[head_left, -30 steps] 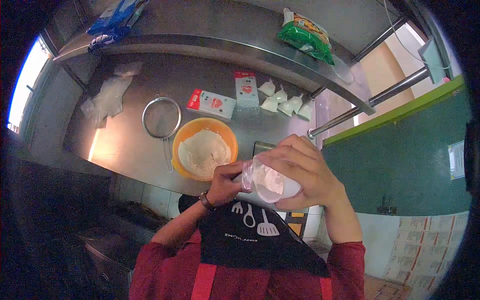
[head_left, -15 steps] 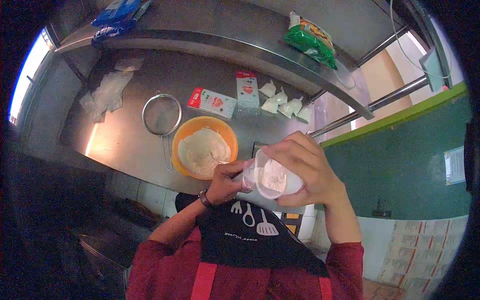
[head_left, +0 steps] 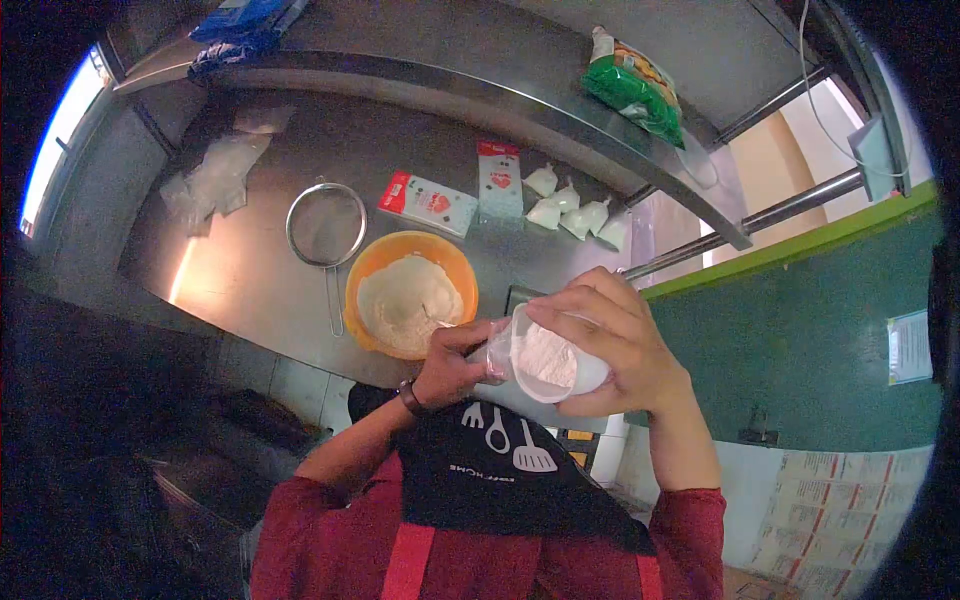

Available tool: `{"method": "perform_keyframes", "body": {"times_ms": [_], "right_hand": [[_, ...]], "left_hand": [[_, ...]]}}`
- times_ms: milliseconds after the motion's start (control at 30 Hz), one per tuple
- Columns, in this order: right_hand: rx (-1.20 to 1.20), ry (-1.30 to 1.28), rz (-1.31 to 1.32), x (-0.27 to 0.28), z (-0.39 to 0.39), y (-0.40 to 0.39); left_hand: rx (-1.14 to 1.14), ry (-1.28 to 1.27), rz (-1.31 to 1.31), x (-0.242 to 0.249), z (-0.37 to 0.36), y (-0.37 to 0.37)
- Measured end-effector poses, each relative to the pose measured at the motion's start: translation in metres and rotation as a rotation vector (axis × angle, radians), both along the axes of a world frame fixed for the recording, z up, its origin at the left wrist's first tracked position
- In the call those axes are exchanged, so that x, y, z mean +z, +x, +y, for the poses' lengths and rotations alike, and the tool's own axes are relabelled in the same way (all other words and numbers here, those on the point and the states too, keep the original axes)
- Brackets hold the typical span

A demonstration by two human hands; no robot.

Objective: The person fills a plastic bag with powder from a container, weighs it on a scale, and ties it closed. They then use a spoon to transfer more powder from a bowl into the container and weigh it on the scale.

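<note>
My right hand [head_left: 625, 345] is wrapped round a white plastic cup [head_left: 592, 376], tipped on its side with its mouth to the left. White powder [head_left: 546, 356] like flour lies inside the cup. Pinched in my left hand [head_left: 452, 368] is a clear plastic bag [head_left: 497, 352], its opening right at the cup's rim. Just beyond the left hand stands an orange bowl [head_left: 468, 270] with a heap of pale flour [head_left: 405, 292] in it. A thin, light-coloured strip shows at the bowl's edge beside the left fingers.
A wire sieve [head_left: 327, 225] lies left of the bowl. Behind are two red-and-white packs [head_left: 430, 203], several tied powder bags [head_left: 568, 210] and loose clear bags [head_left: 218, 180]. Above the steel table runs a shelf [head_left: 480, 85] bearing a green packet [head_left: 634, 98] and a blue packet [head_left: 245, 25].
The powder in the cup has shifted towards its lower side and mouth. Both hands keep their hold on the cup and bag; the view has moved slightly.
</note>
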State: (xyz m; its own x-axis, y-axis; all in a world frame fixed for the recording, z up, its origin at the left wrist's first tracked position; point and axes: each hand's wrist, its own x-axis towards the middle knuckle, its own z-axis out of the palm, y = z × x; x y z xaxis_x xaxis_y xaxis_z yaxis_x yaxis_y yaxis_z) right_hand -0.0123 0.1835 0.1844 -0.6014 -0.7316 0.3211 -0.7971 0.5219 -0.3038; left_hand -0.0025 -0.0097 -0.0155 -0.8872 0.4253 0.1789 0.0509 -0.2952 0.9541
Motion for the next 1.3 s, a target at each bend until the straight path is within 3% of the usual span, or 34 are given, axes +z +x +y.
{"method": "perform_keyframes", "body": {"times_ms": [200, 400, 800, 933, 1000, 1067, 1133, 1200, 1233, 1267, 1300], "right_hand": [[-0.004, -0.013, -0.031, 0.0, 0.0, -0.001], [-0.02, -0.021, -0.008, -0.004, 0.003, -0.001], [0.022, -0.085, -0.016, -0.014, 0.011, 0.002], [-0.049, -0.321, -0.047, -0.033, 0.029, 0.013], [-0.067, -0.384, -0.03, -0.048, 0.035, 0.023], [-0.234, -0.657, -0.03, -0.068, 0.042, 0.041], [-0.301, -0.648, 0.013, -0.088, 0.057, 0.065], [-0.607, -0.999, -0.057, -0.099, 0.056, 0.088], [-0.671, -0.995, -0.056, -0.106, 0.065, 0.098], [-0.692, -1.006, -0.047, -0.109, 0.069, 0.105], [-0.832, -1.349, -0.206, -0.112, 0.072, 0.113]], "left_hand": [[0.002, 0.094, -0.083, -0.009, 0.005, 0.001], [0.0, -0.025, -0.015, -0.004, 0.001, -0.001], [0.008, 0.003, -0.002, -0.004, 0.005, -0.002], [-0.011, 0.064, -0.048, -0.001, 0.008, -0.002], [-0.013, 0.001, 0.058, -0.007, 0.01, -0.002], [-0.023, -0.022, 0.119, -0.008, 0.012, -0.004], [-0.046, -0.047, 0.181, -0.006, 0.014, -0.009], [-0.175, -0.044, 0.239, -0.001, 0.013, -0.017], [-0.198, -0.05, 0.238, -0.003, 0.019, -0.017], [-0.217, 0.211, 0.12, -0.008, 0.026, -0.018], [-0.23, 0.465, -0.011, -0.005, 0.031, -0.017]]}}
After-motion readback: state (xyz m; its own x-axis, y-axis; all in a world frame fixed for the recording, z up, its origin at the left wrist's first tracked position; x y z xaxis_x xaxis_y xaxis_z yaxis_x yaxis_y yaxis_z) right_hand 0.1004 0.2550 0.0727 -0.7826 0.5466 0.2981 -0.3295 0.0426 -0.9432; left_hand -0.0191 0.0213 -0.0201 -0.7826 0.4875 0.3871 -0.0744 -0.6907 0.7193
